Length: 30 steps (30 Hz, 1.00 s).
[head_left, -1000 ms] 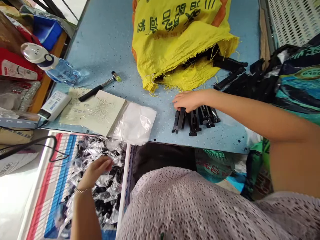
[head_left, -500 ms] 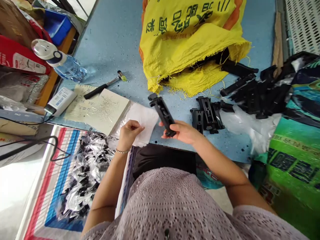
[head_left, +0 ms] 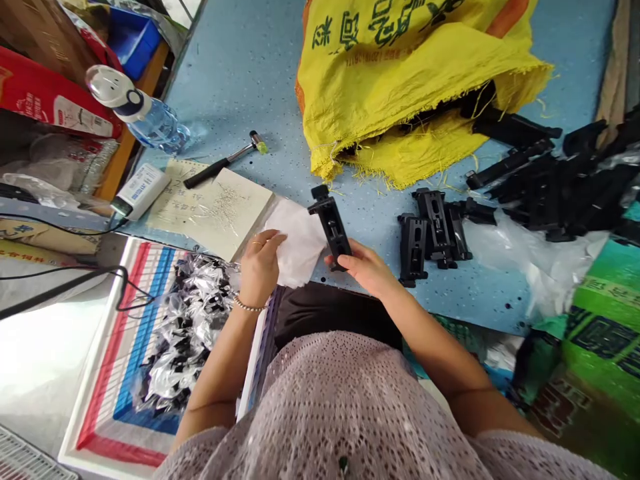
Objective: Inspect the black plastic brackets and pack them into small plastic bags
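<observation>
My right hand point(head_left: 367, 265) grips the lower end of a long black plastic bracket point(head_left: 332, 223), holding it tilted above the table's front edge. The bracket has a slotted middle and a knob-like upper end. My left hand point(head_left: 261, 263) is closed in a pinch over a stack of thin clear plastic bags point(head_left: 300, 247). Whether a bag edge is between its fingertips is too small to make out. Right of my right hand, several similar black brackets point(head_left: 433, 227) lie on the blue table point(head_left: 280, 87).
A yellow woven sack point(head_left: 415, 100) gapes toward a heap of black parts point(head_left: 535, 187). A small hammer point(head_left: 220, 163) rests across a notepad point(head_left: 215, 213), near a water bottle point(head_left: 155, 127) and a white box-shaped device point(head_left: 143, 190). Below left, a crate point(head_left: 95, 393) holds bagged parts point(head_left: 195, 333).
The view has shifted, so the table things appear farther right. The bracket in my right hand is turned more upright and faces me more. My left hand stays pinched by the bags.
</observation>
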Available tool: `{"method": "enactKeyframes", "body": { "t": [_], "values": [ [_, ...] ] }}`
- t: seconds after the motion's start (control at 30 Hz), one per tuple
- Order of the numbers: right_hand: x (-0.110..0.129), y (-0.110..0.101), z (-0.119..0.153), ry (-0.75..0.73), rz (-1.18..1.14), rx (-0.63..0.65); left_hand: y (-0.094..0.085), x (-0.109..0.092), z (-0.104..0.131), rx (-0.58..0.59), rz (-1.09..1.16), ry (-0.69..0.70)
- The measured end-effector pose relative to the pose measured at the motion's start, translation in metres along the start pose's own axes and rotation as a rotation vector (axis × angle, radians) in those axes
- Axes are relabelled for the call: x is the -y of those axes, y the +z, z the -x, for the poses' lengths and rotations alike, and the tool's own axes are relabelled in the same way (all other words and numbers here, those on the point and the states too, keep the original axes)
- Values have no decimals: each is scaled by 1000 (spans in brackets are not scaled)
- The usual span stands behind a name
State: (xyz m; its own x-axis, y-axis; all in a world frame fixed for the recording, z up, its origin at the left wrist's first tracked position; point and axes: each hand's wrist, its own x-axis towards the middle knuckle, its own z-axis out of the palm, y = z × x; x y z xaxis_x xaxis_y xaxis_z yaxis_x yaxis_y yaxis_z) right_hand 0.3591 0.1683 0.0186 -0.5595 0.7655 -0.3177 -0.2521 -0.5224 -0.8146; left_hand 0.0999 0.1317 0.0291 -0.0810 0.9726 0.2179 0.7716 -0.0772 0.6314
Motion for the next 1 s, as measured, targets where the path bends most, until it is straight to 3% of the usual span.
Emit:
{"method": "enactKeyframes", "body": {
  "t": [0.13,0.27,0.33,0.43,0.5,0.67,0.77,0.87,0.9,0.93,1.0],
  "values": [
    [10,-1,20,-7,331,138,-5,3,-6,66,60,-3],
    [8,-4,13,19,653,-73,-6,8,-2,113,59,89],
    [2,-2,4,52,532,-119,0,3,6,109,-22,187],
    [-9,11,-8,124,209,-77,17,-12,23,162,-48,380],
    [-16,23,-10,69,249,-86,27,-22,32,221,1,479],
    [-24,57,13,-208,801,-184,29,-25,34,299,114,517],
    [-10,68,34,-270,874,-3,3,-26,40,208,203,388],
    [17,61,49,-329,824,345,-57,-29,66,89,359,116],
    [26,53,54,-329,822,397,-82,-25,79,65,388,10],
    [34,43,58,-316,844,381,-109,-16,92,49,384,-86],
    [46,15,69,-249,985,131,-155,15,119,117,192,-511]
  ]
}}
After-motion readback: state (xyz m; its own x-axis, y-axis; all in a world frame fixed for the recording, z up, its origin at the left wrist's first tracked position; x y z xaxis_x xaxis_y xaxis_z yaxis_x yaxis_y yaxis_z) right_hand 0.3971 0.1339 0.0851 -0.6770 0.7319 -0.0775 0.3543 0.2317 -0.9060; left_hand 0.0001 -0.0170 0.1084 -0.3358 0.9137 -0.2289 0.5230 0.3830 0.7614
